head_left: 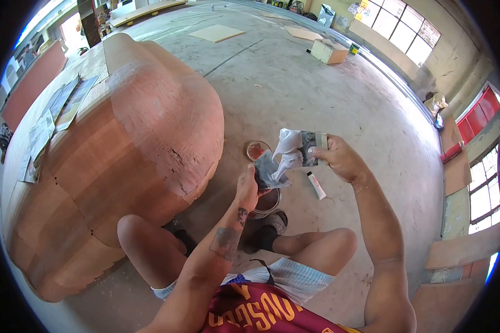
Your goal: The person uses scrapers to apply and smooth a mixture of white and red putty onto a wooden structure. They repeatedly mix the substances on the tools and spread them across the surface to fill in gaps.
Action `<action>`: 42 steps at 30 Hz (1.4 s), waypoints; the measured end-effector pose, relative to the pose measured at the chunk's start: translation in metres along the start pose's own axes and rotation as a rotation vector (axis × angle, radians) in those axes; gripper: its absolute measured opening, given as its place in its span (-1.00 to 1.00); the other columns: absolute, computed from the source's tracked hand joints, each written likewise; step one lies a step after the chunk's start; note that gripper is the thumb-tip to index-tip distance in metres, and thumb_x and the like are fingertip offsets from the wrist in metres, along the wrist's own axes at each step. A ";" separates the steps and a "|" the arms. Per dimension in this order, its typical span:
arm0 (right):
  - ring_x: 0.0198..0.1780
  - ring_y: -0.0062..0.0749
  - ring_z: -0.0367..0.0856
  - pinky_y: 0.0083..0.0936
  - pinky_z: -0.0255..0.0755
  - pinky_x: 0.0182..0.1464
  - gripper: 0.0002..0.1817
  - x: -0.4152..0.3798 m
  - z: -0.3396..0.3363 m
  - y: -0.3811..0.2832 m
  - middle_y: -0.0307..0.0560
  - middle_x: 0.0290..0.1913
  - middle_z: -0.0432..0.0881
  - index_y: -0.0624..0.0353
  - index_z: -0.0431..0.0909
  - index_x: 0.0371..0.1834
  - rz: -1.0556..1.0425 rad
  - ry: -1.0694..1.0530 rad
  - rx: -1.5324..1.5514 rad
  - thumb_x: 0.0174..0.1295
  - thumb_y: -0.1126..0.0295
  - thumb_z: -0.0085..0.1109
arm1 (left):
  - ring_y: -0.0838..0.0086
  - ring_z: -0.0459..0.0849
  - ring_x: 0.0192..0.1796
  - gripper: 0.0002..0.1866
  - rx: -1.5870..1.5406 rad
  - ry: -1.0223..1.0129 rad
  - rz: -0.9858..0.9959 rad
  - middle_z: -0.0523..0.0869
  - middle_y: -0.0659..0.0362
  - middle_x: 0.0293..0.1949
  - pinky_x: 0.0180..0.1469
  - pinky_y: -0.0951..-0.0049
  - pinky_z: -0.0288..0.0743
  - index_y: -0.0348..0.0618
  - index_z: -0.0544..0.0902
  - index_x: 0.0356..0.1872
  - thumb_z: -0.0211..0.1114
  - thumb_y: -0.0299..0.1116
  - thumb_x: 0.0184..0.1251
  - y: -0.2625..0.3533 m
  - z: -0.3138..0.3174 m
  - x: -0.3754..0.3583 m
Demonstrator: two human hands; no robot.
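Nearest, the open can [268, 202] stands on the floor [389, 222] just below the left hand [246, 187]. The hands are apart, each closed on a thin, flat spreader: the left on a grey one [265, 167], the right hand [344, 160] on another [311, 141], pinched at its pale strip. White paste [288, 149] clings to both, sagging in thick folds between them. It looks soft, sticky and fairly light, apt to smear or drip; the spreaders seem slightly flexible, best held by their bare ends. Just beyond the left hand is a round tin with red paste [256, 150]; a white tube [316, 185] lies toward the floor's right-hand edge. The large curved wooden form [166, 111] rises at the left, newspaper [53, 119] draped over it. Farther off, a box [329, 51] sits near the floor's far right edge.
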State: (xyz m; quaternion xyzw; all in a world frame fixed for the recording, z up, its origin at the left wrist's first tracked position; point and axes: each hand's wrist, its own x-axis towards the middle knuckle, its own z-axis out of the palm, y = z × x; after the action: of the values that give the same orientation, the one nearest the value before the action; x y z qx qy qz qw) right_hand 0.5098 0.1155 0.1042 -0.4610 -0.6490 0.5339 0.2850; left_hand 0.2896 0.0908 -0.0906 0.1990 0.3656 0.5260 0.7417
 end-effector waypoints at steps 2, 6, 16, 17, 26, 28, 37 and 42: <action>-0.04 -0.58 0.63 -0.51 0.51 0.10 -0.68 -0.002 0.008 -0.002 -0.19 0.00 0.72 0.34 0.58 0.19 -0.042 0.003 -0.100 0.41 0.51 0.15 | 0.39 0.69 0.05 -0.50 -0.001 0.006 0.021 0.65 0.17 0.12 -0.11 0.22 0.70 -0.08 0.51 0.28 -0.17 0.04 0.70 0.013 0.006 -0.009; 0.00 -0.57 0.61 -0.54 0.46 0.15 -0.66 -0.008 0.028 0.004 -0.19 -0.01 0.73 0.32 0.56 0.23 -0.132 0.065 -0.092 0.43 0.51 0.11 | 0.38 0.70 0.04 -0.53 0.007 0.041 0.056 0.66 0.16 0.12 -0.14 0.27 0.68 -0.07 0.51 0.27 -0.19 0.01 0.72 0.032 0.016 -0.020; 0.13 -0.28 0.64 -0.45 0.44 0.21 -0.64 -0.018 0.080 0.045 0.00 0.10 0.65 0.25 0.55 0.28 -0.531 0.404 -0.160 0.44 0.56 0.12 | 0.46 0.73 -0.06 -0.60 -0.267 0.040 0.024 0.69 0.17 -0.01 -0.21 0.39 0.66 -0.12 0.54 0.15 -0.12 -0.06 0.72 0.049 0.034 -0.045; 0.14 -0.24 0.63 -0.44 0.45 0.21 -0.64 -0.017 0.085 0.049 0.02 0.13 0.64 0.24 0.55 0.28 -0.583 0.431 -0.172 0.44 0.57 0.11 | 0.46 0.73 -0.07 -0.60 -0.308 0.020 0.029 0.69 0.17 -0.01 -0.20 0.39 0.67 -0.12 0.54 0.16 -0.12 -0.06 0.72 0.048 0.034 -0.043; 0.25 0.00 0.56 -0.26 0.43 0.29 -0.59 -0.031 0.096 0.045 0.18 0.25 0.56 0.31 0.46 0.34 -0.751 0.375 -0.320 0.44 0.52 0.09 | 0.44 0.74 0.00 -0.59 -0.393 -0.062 0.144 0.70 0.16 0.01 0.00 0.36 0.69 -0.16 0.54 0.15 -0.11 -0.06 0.71 0.060 0.046 -0.058; 0.25 0.05 0.57 -0.25 0.47 0.27 -0.56 -0.032 0.096 0.042 0.21 0.26 0.54 0.32 0.44 0.36 -0.774 0.354 -0.375 0.41 0.53 0.12 | 0.45 0.73 0.01 -0.59 -0.387 -0.087 0.203 0.70 0.17 0.00 0.00 0.36 0.68 -0.16 0.54 0.14 -0.10 -0.05 0.71 0.060 0.045 -0.059; 0.21 0.08 0.58 -0.27 0.58 0.17 -0.40 -0.038 0.096 0.032 0.17 0.23 0.54 0.25 0.40 0.41 -0.755 0.228 -0.599 0.28 0.47 0.32 | 0.44 0.72 0.03 -0.56 -0.379 -0.188 0.317 0.69 0.16 0.06 0.06 0.35 0.67 -0.20 0.53 0.20 -0.08 -0.05 0.70 0.066 0.025 -0.073; 0.08 0.00 0.62 -0.27 0.61 0.06 -0.27 -0.035 0.096 0.032 -0.01 0.07 0.60 0.10 0.41 0.43 -0.669 0.187 -0.776 0.12 0.55 0.40 | 0.52 0.67 -0.05 -0.60 -0.382 -0.130 0.328 0.68 0.22 0.01 0.00 0.44 0.62 -0.17 0.56 0.14 -0.06 -0.07 0.71 0.071 0.015 -0.075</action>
State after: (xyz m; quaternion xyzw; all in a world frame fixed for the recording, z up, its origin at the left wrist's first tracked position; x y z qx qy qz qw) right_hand 0.4508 0.0431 0.0526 -0.3458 -0.8827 0.0905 0.3052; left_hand 0.2426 0.0485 -0.0072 0.1455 0.1740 0.6846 0.6927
